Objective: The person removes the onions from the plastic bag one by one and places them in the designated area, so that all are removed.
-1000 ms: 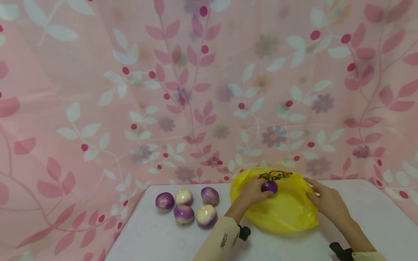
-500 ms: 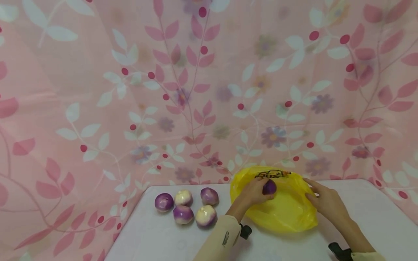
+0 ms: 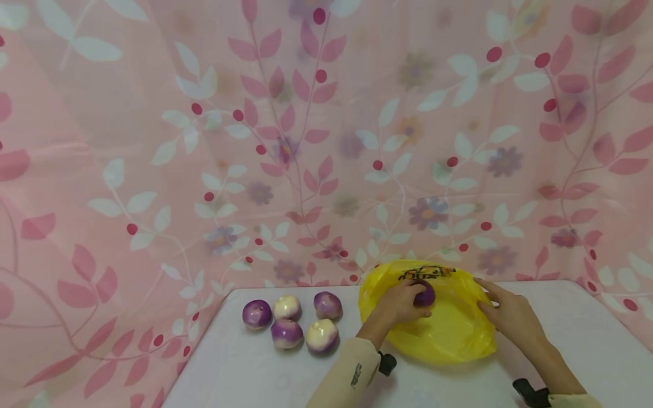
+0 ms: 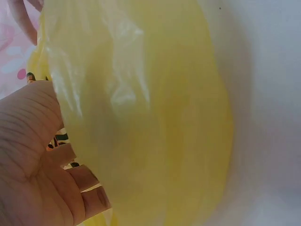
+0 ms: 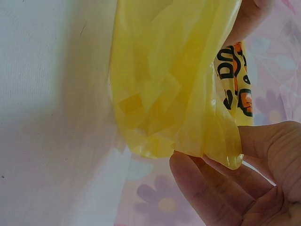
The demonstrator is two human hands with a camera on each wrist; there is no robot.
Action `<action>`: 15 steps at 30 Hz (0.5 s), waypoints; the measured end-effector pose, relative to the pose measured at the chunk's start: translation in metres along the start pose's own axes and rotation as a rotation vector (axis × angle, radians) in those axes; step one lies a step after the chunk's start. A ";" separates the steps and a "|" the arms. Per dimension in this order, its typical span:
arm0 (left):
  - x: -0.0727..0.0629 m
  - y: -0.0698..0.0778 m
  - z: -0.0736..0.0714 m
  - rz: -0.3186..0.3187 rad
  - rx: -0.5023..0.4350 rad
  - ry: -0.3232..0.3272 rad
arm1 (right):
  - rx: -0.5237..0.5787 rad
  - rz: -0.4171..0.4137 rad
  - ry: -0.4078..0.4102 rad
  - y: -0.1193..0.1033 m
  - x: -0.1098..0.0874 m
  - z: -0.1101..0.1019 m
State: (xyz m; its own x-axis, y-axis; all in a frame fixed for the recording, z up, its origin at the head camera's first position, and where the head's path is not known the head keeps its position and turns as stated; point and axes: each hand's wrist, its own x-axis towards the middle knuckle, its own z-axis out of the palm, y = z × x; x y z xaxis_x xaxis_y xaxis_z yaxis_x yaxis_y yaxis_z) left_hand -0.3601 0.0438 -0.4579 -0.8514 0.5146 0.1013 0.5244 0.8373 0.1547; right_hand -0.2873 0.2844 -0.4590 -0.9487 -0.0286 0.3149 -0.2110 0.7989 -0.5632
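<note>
A yellow plastic bag [image 3: 454, 340] with dark printing stands with its mouth spread on the table. My left hand [image 3: 400, 303] reaches into that mouth and holds a purple turnip [image 3: 426, 294], partly covered by the fingers. In the left wrist view the bag's near side hides the turnip, and the left hand [image 4: 37, 160] shows behind its rim. On the other side, my right hand [image 3: 515, 317] pinches the bag's right edge. The right wrist view shows the thumb and fingers of that right hand [image 5: 249, 179] with the thin plastic between them.
Several purple-and-white turnips lie grouped left of the bag, among them a mostly white turnip [image 3: 322, 336] nearest the left forearm and a dark purple turnip [image 3: 257, 314] at the far left. A pink floral curtain [image 3: 306, 141] hangs behind the white table [image 3: 245, 379].
The left hand has shifted slightly to the right inside the bag's mouth, the turnip still with it. My right hand stays on the bag's edge, and the grouped turnips have not moved.
</note>
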 end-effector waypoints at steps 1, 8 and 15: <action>0.000 0.001 0.001 -0.002 0.001 0.000 | 0.002 -0.001 0.000 0.000 -0.001 0.000; 0.003 0.005 0.003 -0.025 0.015 0.003 | 0.015 0.015 -0.009 -0.001 -0.002 -0.002; -0.001 0.001 -0.002 -0.037 -0.026 0.022 | 0.013 0.025 -0.026 -0.001 0.000 -0.002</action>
State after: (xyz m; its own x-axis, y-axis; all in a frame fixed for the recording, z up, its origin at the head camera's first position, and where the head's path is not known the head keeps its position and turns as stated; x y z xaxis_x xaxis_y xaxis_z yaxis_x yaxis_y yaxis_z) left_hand -0.3587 0.0444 -0.4562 -0.8699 0.4792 0.1168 0.4932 0.8502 0.1843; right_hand -0.2872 0.2848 -0.4574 -0.9594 -0.0240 0.2809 -0.1898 0.7919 -0.5804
